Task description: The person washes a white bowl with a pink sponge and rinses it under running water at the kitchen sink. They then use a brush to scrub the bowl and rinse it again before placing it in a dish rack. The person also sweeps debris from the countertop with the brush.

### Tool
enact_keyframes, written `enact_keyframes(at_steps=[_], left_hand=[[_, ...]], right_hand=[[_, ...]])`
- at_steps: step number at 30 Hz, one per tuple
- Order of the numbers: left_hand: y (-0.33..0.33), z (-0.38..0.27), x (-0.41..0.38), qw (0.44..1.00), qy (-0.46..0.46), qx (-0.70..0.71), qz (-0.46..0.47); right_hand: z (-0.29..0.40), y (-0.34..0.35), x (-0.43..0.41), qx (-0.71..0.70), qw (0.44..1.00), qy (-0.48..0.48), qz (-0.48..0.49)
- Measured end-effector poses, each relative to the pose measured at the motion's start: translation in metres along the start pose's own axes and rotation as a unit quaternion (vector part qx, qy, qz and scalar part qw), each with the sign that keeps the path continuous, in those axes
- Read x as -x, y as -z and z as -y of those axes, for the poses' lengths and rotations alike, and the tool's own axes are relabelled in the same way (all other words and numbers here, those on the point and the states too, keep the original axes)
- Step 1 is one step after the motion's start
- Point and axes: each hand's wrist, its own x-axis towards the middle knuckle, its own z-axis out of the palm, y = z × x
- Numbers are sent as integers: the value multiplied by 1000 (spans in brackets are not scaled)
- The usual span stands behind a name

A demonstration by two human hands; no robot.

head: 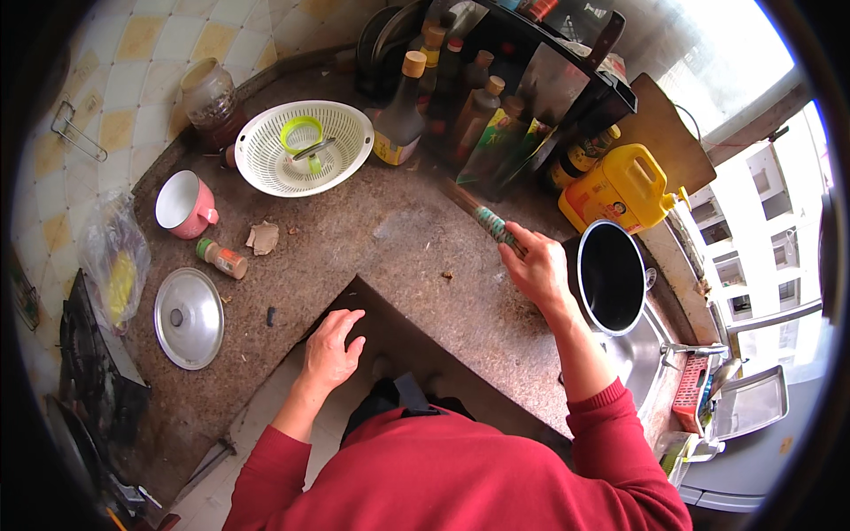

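My right hand [536, 263] is closed around the patterned, wrapped handle of a brush-like tool [493, 223], whose blurred brown end points up and left over the stone countertop [405, 245]. Just right of that hand stands a deep pot with a dark inside [611, 277]. My left hand [334, 350] hangs in front of the counter's inner corner, fingers apart, holding nothing. A metal pot lid [189, 318] lies on the counter to its left. A small dark piece [271, 316] and a brown crumb [447, 275] lie on the counter.
At the back are a white colander [304, 149] holding a green-rimmed strainer, sauce bottles [400, 113] and a yellow oil jug [617, 189]. On the left are a pink enamel mug [186, 204], a spice shaker [222, 259], a glass jar [211, 103] and a gas stove [99, 358]. A sink [631, 358] is at right.
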Motion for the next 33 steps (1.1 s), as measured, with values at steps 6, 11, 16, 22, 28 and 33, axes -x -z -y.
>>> enact_keyframes(at_steps=[6,11,16,22,28,33], left_hand=[[-1,-17,-10,999,-41,-22,-10],[6,2,11,999,0,-30,-43],[0,8,18,999,16,-27,-26],[9,0,6,998,-3,-19,-55],[0,0,-1,1000,-17,-8,-20],[-4,-13,-15,999,-32,-2,-17]], right_hand=[[6,-55,-90,64,998,3,13],[21,-13,-61,2,990,58,131],[11,-23,-72,79,996,9,28],[3,-25,-36,27,995,5,99],[-18,-24,-18,48,998,-27,29],[18,-1,-29,4,999,45,10]])
